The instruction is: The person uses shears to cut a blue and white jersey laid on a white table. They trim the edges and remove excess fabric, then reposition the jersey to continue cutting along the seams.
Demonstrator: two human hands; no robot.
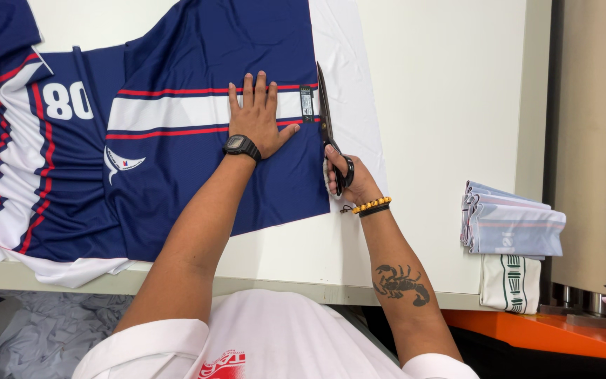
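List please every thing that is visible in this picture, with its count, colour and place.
printed fabric: one, navy with white and red stripes, spread on the table
white fabric strip: one, right of the scissors
scissors: one, black, at the printed fabric's right edge
table: one, white
folded fabrics: small stack, pale blue-white, table's right edge
folded cloth: one, white with green stripes, below the stack
orange surface: one, lower right
left hand: flat on the printed fabric, black watch on wrist
right hand: holds the scissors, bead bracelet on wrist

A small dark rectangular label (307, 102) sits at the navy printed fabric's (198, 175) right edge, across its white stripe.
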